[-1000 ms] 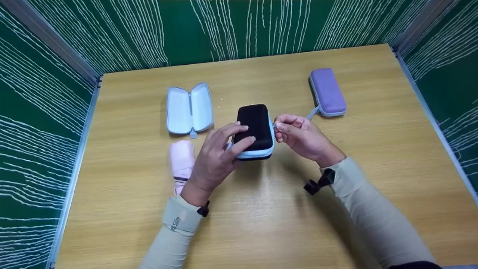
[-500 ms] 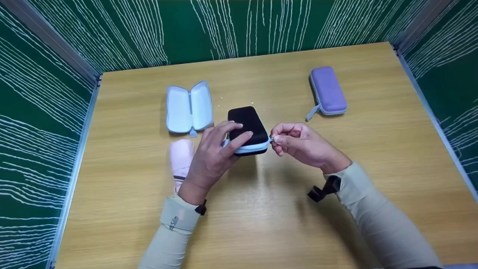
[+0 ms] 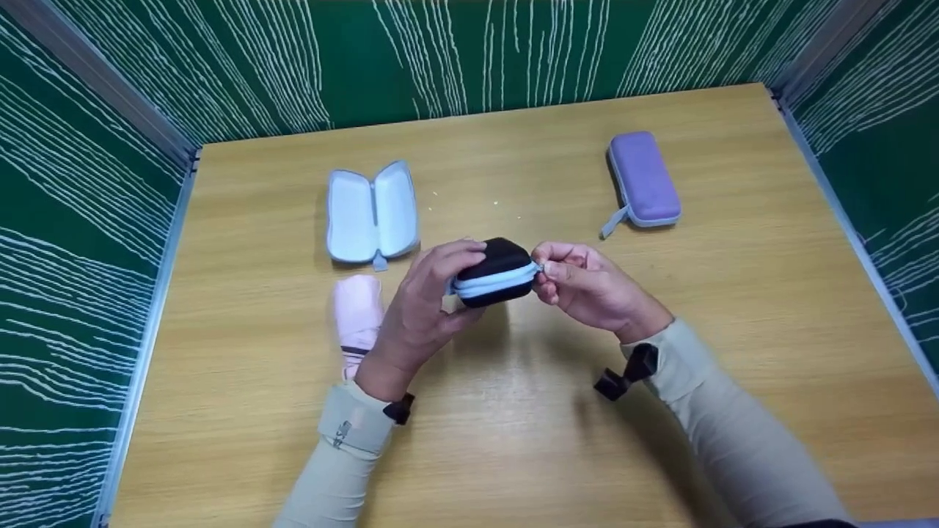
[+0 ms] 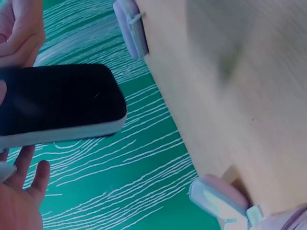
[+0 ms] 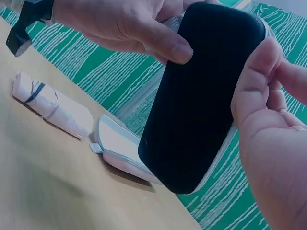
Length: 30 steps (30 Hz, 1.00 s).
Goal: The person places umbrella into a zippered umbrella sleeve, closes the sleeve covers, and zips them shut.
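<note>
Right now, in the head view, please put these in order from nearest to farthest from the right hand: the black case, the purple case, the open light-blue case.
From the right hand:
1. Black case: directly at the hand, on its left side.
2. Purple case: beyond the hand, slightly to the right.
3. Open light-blue case: far over on the left.

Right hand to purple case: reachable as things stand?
Likely yes, if it lets go: the right hand pinches at the zipper of the black case, but nothing visible blocks the purple case.
</note>
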Each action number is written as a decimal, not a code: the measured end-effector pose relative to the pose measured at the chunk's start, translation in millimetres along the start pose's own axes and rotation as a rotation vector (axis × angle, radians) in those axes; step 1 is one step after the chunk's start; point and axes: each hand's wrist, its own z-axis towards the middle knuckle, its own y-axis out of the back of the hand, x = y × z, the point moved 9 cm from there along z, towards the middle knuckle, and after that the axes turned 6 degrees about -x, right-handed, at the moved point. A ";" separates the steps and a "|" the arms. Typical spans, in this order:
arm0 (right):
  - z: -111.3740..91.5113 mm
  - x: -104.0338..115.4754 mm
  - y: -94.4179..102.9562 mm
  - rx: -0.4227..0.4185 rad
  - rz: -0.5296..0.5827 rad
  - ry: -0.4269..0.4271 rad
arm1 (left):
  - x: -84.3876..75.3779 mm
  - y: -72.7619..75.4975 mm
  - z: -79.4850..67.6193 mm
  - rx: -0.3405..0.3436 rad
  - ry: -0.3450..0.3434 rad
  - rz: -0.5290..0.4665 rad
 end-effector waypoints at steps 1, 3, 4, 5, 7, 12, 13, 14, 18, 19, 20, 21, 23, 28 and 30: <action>0.0 -0.8 -0.1 0.008 0.003 -0.006 | 0.7 -0.7 -0.6 0.006 0.004 -0.009; -0.1 -1.5 0.8 0.014 -0.006 -0.015 | 1.1 -2.0 -2.0 0.021 0.000 0.009; -0.1 -1.4 1.7 0.012 -0.013 -0.017 | 1.1 -2.0 -2.6 0.025 -0.007 0.037; -0.3 -1.2 3.0 0.008 -0.020 -0.021 | 0.7 -2.0 -3.1 0.028 -0.018 0.074; -0.7 -0.7 5.7 -0.009 -0.038 -0.029 | -0.1 -1.3 -3.4 0.031 -0.042 0.158; -3.1 -0.6 8.9 -0.064 -0.092 -0.055 | -1.2 -1.0 -2.7 0.033 -0.083 0.312; -3.5 -0.3 9.1 -0.080 -0.109 -0.058 | -1.2 -1.2 -2.5 0.034 -0.086 0.337; -4.0 0.0 9.2 -0.099 -0.129 -0.063 | -1.2 -1.5 -2.3 0.036 -0.085 0.359; -5.9 2.4 10.1 -0.201 -0.242 -0.077 | -0.6 -4.2 -1.7 0.054 -0.064 0.444; -6.4 2.8 10.4 -0.233 -0.270 -0.081 | -0.9 -5.2 -1.6 0.063 -0.058 0.469; -6.9 2.8 10.6 -0.265 -0.299 -0.088 | -1.3 -6.4 -1.3 0.073 -0.053 0.497; -7.4 2.6 10.6 -0.297 -0.325 -0.095 | -1.9 -8.0 -0.9 0.085 -0.049 0.529; -7.9 1.0 9.9 -0.353 -0.370 -0.112 | -3.0 -11.3 -0.2 0.110 -0.046 0.589; -6.6 -2.7 5.1 -0.427 -0.409 -0.111 | -2.9 -13.7 0.0 0.131 -0.025 0.656; -6.1 -1.9 3.9 -0.425 -0.392 -0.095 | -1.4 -12.5 -1.0 0.120 -0.015 0.630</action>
